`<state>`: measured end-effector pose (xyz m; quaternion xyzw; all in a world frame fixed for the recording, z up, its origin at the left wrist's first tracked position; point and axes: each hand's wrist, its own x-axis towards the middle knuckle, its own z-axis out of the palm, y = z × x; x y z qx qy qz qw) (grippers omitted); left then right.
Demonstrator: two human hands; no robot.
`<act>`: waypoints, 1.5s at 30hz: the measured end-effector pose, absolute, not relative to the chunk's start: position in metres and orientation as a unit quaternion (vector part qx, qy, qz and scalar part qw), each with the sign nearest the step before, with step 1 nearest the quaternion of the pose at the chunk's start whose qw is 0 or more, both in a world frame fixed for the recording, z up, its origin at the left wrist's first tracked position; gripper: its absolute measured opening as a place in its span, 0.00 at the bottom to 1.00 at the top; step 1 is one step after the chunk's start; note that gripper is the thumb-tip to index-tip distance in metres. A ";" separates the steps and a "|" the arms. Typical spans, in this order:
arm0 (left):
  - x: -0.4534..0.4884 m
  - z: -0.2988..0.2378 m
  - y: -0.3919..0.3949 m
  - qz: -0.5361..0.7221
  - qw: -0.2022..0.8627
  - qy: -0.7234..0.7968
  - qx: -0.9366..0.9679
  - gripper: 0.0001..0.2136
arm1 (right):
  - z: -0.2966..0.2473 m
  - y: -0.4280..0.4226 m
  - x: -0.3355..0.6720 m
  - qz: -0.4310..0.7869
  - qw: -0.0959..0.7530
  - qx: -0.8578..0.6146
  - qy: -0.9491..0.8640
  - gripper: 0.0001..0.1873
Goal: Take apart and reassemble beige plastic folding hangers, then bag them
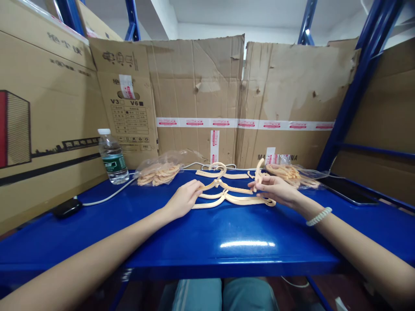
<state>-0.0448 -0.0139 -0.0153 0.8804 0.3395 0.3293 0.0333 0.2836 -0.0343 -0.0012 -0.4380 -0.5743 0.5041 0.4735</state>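
Note:
My left hand is closed on the left arm of a beige plastic clothes hanger, whose curved hook points up and away from me. Between the fingers of my right hand is a short, curved beige hanger piece, held upright near the hanger's right end. Just in front of the held hanger, another beige hanger lies on the blue table, its right end partly under my right hand. Behind them lies one more beige hanger, partly hidden by the hook.
Plastic bags of beige pieces lie at left and right. A water bottle, a black device with a white cable and a dark phone rest on the blue table. Cardboard panels and blue posts enclose it.

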 end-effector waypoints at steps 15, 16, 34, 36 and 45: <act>-0.045 -0.016 -0.016 0.345 0.039 0.322 0.881 0.09 | -0.003 -0.033 0.287 0.567 0.443 -0.441 -0.537 0.15; -0.045 -0.016 -0.016 0.346 0.038 0.320 0.881 0.09 | -0.003 -0.033 0.286 0.570 0.442 -0.441 -0.534 0.14; -0.040 -0.014 -0.027 0.342 0.040 0.311 0.886 0.10 | -0.010 -0.029 0.283 0.482 0.529 -0.430 -0.550 0.22; -0.040 -0.014 -0.028 0.342 0.040 0.314 0.885 0.10 | -0.010 -0.030 0.282 0.468 0.540 -0.424 -0.557 0.22; -0.043 -0.009 -0.028 0.349 0.015 0.324 0.879 0.08 | 0.008 -0.024 0.310 0.449 0.536 -0.399 -0.593 0.18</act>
